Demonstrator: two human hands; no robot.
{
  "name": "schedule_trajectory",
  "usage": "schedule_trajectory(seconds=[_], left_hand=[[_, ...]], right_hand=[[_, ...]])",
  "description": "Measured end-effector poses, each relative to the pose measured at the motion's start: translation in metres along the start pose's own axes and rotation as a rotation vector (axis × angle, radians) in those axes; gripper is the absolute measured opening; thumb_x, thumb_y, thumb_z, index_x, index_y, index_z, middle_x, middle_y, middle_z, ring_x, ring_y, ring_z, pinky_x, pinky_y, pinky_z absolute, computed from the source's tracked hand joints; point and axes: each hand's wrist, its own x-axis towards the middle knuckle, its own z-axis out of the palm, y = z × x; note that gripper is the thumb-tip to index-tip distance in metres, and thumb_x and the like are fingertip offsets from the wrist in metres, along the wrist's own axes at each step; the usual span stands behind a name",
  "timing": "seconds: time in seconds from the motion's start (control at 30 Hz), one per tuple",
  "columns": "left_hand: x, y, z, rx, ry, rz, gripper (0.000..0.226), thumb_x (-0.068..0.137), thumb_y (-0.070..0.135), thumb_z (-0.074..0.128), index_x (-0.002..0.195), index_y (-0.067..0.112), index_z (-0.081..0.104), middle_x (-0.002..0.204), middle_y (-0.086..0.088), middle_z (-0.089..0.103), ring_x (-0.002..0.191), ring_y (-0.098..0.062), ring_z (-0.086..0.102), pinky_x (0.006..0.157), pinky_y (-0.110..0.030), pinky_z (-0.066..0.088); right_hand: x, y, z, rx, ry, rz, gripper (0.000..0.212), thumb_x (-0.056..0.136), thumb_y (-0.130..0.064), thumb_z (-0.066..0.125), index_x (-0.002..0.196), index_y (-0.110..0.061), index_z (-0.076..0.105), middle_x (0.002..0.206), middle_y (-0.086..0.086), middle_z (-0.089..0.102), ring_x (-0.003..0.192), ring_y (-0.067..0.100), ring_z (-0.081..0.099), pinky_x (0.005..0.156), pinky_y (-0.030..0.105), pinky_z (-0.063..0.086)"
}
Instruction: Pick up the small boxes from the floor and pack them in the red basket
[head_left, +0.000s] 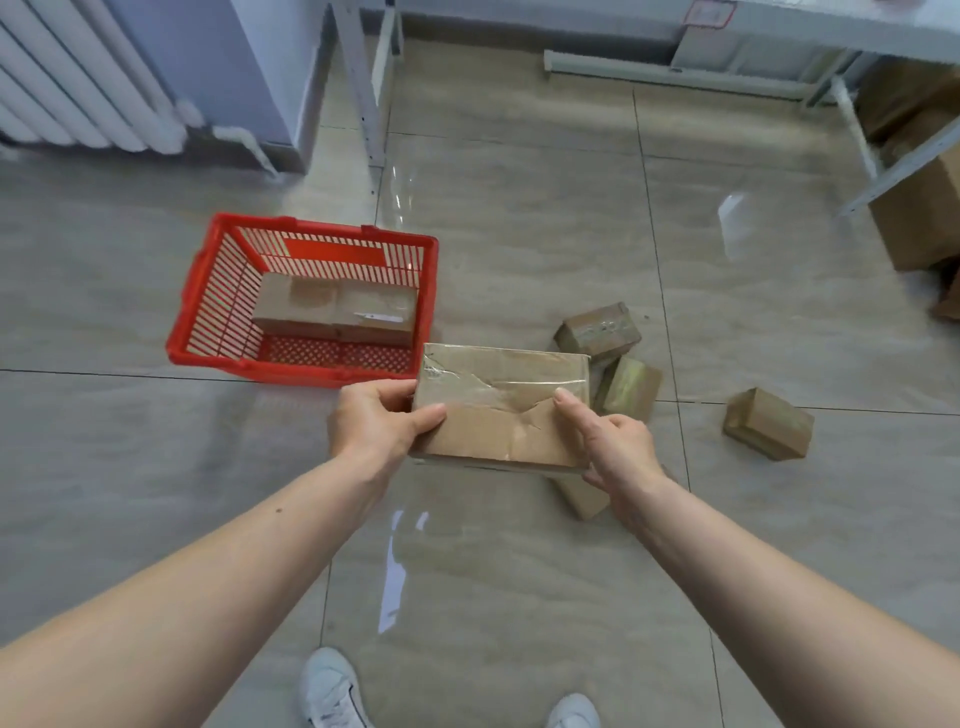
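Basket (187, 332) is set on the floor (519, 234), up and to the left of the hands; two boxes are packed against its far wall. Held box (501, 405) is carried above the floor, long axis left to right, its left end just beside the basket's near right corner. Left hand (376, 421) is nearer the basket. Left hand is curled round the left end; right hand (615, 441) grips the right end, thumb on top. Loose boxes (597, 330) are seen beyond and right of the hands.
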Motion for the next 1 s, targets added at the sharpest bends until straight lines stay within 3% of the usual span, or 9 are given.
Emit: schedule_trajectory(seconds=[0.17,0.4,0.57,0.63,0.77,0.83,0.9,1.0], left_hand=[[0.046,-0.005,-0.078,-0.006,0.015,0.012,0.023,0.071,0.013,0.083,0.087,0.029,0.077,0.087,0.005,0.076,0.09,-0.017,0.072,0.091,-0.042,0.057],[0.108,-0.006,-0.147,0.01,0.069,-0.013,0.034,0.073,0.016,0.082,0.106,0.017,0.074,0.098,-0.003,0.075,0.095,-0.019,0.069,0.094,-0.041,0.055],[0.164,0.008,-0.178,0.018,0.043,-0.025,0.056,0.069,0.009,0.085,0.12,0.011,0.064,0.113,-0.009,0.072,0.102,-0.023,0.069,0.096,-0.043,0.053],[0.19,0.014,-0.186,0.009,0.022,-0.023,0.065,0.071,0.005,0.083,0.13,0.01,0.057,0.118,-0.009,0.069,0.103,-0.022,0.068,0.097,-0.043,0.053],[0.237,0.014,-0.196,0.107,-0.006,0.04,0.059,0.077,0.006,0.075,0.132,0.016,0.055,0.118,-0.002,0.067,0.107,-0.021,0.065,0.097,-0.04,0.053],[0.26,0.004,-0.199,0.134,-0.025,0.043,0.058,0.075,0.012,0.072,0.13,0.024,0.057,0.119,0.002,0.068,0.11,-0.02,0.065,0.097,-0.043,0.053],[0.283,-0.011,-0.203,0.159,-0.031,0.017,0.06,0.071,0.031,0.068,0.129,0.031,0.057,0.12,0.002,0.068,0.112,-0.019,0.063,0.097,-0.045,0.052],[0.322,-0.03,-0.21,0.203,-0.046,-0.016,0.068,0.064,0.056,0.054,0.129,0.037,0.056,0.123,0.003,0.064,0.115,-0.018,0.06,0.099,-0.044,0.051]], right_hand=[[-0.011,-0.018,0.088,-0.007,0.031,-0.027,0.065,0.062,-0.064,0.078,0.089,-0.006,0.067,0.088,0.003,0.069,0.085,0.021,0.065,0.083,0.038,0.053],[-0.002,-0.058,0.179,-0.088,0.023,-0.074,0.059,0.066,-0.059,0.08,0.093,-0.008,0.067,0.091,0.003,0.069,0.087,0.019,0.065,0.083,0.04,0.055],[0.024,-0.098,0.236,-0.112,0.002,-0.112,0.064,0.071,-0.054,0.078,0.119,-0.014,0.063,0.111,0.001,0.069,0.101,0.02,0.066,0.092,0.04,0.055],[0.04,-0.111,0.257,-0.116,-0.031,-0.116,0.053,0.076,-0.051,0.075,0.114,-0.015,0.067,0.108,0.001,0.071,0.098,0.019,0.067,0.086,0.035,0.055],[0.068,-0.129,0.3,-0.116,-0.106,-0.084,0.036,0.087,-0.041,0.068,0.111,-0.013,0.067,0.105,0.002,0.071,0.096,0.019,0.067,0.082,0.033,0.056],[0.084,-0.13,0.321,-0.128,-0.103,-0.063,0.036,0.089,-0.04,0.067,0.113,-0.013,0.066,0.107,0.002,0.071,0.097,0.019,0.067,0.088,0.037,0.057],[0.098,-0.128,0.342,-0.149,-0.096,-0.043,0.04,0.088,-0.043,0.066,0.116,-0.014,0.066,0.11,0.001,0.071,0.098,0.019,0.067,0.091,0.04,0.056],[0.118,-0.124,0.373,-0.167,-0.119,-0.007,0.038,0.093,-0.038,0.062,0.121,-0.013,0.061,0.111,0.0,0.067,0.094,0.014,0.063,0.077,0.029,0.053]])
